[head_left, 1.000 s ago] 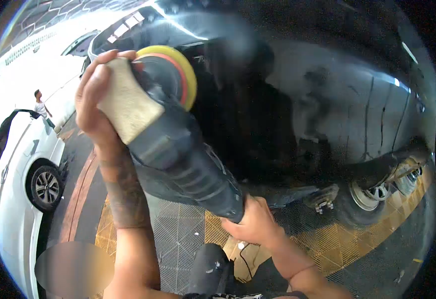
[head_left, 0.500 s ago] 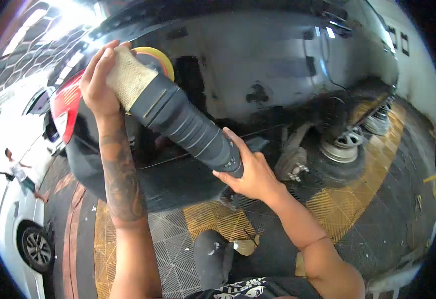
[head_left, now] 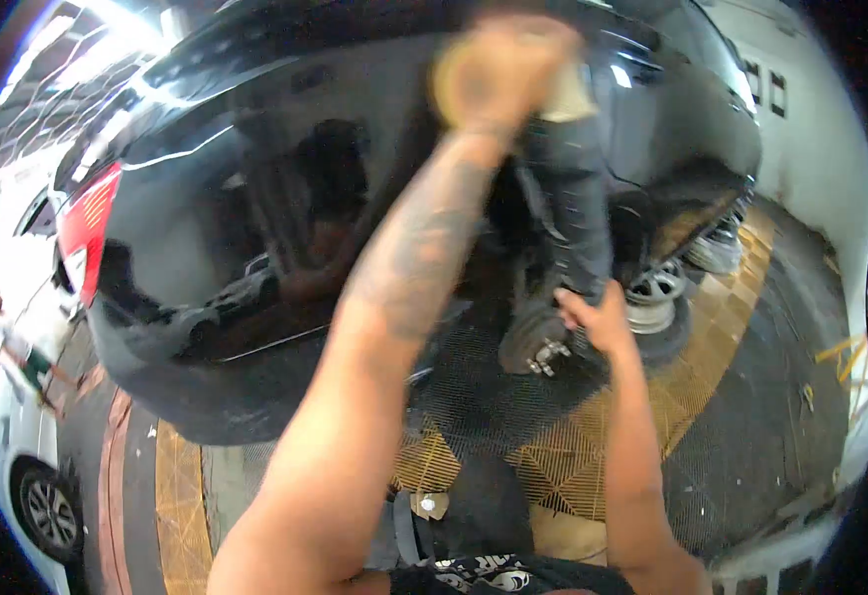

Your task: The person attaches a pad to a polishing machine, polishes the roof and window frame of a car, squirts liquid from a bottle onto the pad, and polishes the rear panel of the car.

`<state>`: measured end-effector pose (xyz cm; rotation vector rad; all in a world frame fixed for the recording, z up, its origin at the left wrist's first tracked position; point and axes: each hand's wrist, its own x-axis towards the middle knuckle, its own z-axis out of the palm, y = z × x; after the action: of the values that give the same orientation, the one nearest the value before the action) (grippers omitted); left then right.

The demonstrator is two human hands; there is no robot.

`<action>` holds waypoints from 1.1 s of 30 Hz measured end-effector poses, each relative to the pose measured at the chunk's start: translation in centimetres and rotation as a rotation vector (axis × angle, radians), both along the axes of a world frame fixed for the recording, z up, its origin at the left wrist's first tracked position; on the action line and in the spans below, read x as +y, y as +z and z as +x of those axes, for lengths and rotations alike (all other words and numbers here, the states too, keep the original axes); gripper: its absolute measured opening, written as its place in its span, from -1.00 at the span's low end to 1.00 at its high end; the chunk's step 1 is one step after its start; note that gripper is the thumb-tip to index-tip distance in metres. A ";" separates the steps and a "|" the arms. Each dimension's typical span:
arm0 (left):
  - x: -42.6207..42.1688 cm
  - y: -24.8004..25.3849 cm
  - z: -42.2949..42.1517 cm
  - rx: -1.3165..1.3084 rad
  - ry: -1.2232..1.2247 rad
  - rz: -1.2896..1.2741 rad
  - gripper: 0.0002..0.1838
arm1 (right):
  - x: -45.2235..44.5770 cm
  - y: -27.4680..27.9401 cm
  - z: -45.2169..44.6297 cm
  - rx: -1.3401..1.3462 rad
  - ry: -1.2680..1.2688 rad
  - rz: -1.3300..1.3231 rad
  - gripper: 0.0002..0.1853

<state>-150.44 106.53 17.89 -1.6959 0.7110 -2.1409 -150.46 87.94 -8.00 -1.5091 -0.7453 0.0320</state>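
A black car polisher [head_left: 571, 188] with a light, rough-looking cover on its head is held against or very near the glossy black car body [head_left: 285, 149]. My left hand [head_left: 513, 74], smeared by motion, is closed over its head at the top of the view. Beside that hand shows the edge of the yellow polishing pad [head_left: 444, 84]. Lower right, my right hand [head_left: 601, 315] wraps round the end of the handle. Whether the pad touches the paint is hidden by my left hand and arm.
A bare wheel hub [head_left: 543, 347] juts from the car near my right hand. Loose wheel rims [head_left: 652, 297] lie to its right. The red tail light [head_left: 89, 233] is at left. Beyond stand a white car [head_left: 7, 446] and a person [head_left: 19, 347].
Both hands have carried the polisher right across the car body, from near the tail light toward the wheel area. It has swung from slanted to nearly upright in view.
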 end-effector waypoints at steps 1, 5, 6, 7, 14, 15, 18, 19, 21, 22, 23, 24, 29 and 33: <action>-1.3 -0.6 1.2 0.243 -0.110 -0.154 -0.78 | -0.4 -1.3 0.5 0.035 0.009 0.030 -0.69; -4.3 -3.4 1.1 0.736 -0.411 -0.645 -0.67 | 1.0 -5.7 -4.3 0.208 0.067 0.110 -0.69; -3.8 -4.0 -0.5 0.768 -0.423 -0.643 -0.65 | 1.8 -6.6 -5.6 0.211 0.065 0.141 -0.70; -3.2 -4.4 -2.0 0.781 -0.421 -0.636 -0.65 | 2.6 -7.3 -6.8 0.215 0.063 0.176 -0.71; 1.2 -5.7 -12.0 0.772 -0.445 -0.654 -0.67 | 7.1 -8.7 -15.0 0.332 0.050 0.139 -0.66; 1.7 -5.7 -13.2 0.787 -0.438 -0.667 -0.67 | 7.4 -8.5 -15.5 0.307 0.087 0.120 -0.64; 3.0 -5.5 -16.8 0.765 -0.428 -0.710 -0.66 | 8.1 -7.6 -17.4 0.288 0.088 0.057 -0.64; 3.8 -5.5 -17.8 0.757 -0.424 -0.710 -0.66 | 8.6 -7.8 -17.9 0.282 0.094 0.057 -0.64; 5.8 -5.4 -20.1 0.689 -0.414 -0.652 -0.67 | 9.9 -8.5 -19.1 0.234 0.091 0.061 -0.60; 7.6 -5.3 -22.3 0.683 -0.386 -0.659 -0.67 | 11.4 -8.6 -20.2 0.230 0.096 0.060 -0.60; 8.1 -5.1 -23.8 0.684 -0.374 -0.708 -0.66 | 11.8 -8.6 -20.3 0.134 0.132 0.042 -0.66; 8.5 -5.0 -25.2 0.684 -0.360 -0.757 -0.65 | 12.2 -8.5 -20.5 0.039 0.170 0.027 -0.72; 13.7 -4.1 -31.8 0.641 -0.473 -0.721 -0.60 | 14.5 -2.9 -24.8 -0.213 0.216 -0.070 -0.75; 19.2 -3.1 -39.6 0.520 -0.358 -0.664 -0.57 | 18.7 -1.4 -26.2 -0.323 0.415 -0.053 -0.62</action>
<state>-190.02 125.75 14.83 -2.7189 0.4685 -2.3515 -176.70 106.68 -9.44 -1.4025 -1.3190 0.1226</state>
